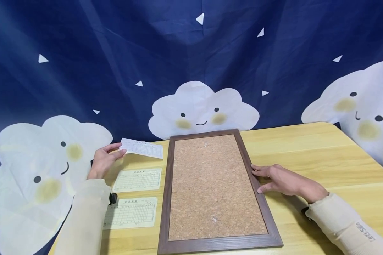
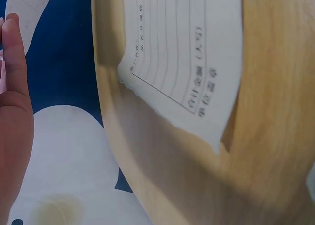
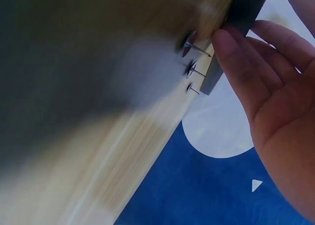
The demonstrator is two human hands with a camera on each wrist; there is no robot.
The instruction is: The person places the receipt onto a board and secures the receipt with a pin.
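Observation:
My left hand [image 1: 105,161] pinches the left end of a printed paper form [image 1: 143,148] between thumb and fingers, its sheet tilted at the table's far left. Below it, a second form [image 1: 138,180] and a third form [image 1: 131,212] lie in a column; the left sleeve overlaps the lowest. A cork board [image 1: 215,187] with a dark brown frame [image 1: 166,198] lies beside them. My right hand [image 1: 282,180] rests with extended fingers and thumb against the frame's right side. Close to those fingertips, the right wrist view shows three thumbtacks [image 3: 191,69] on the table, pins sticking out sideways.
The light wooden table [image 1: 332,159] has a rounded far right corner. Behind it hangs a dark blue cloth [image 1: 121,53] printed with smiling clouds. Small shiny clear marks [image 1: 214,220] show near the cork's top and bottom.

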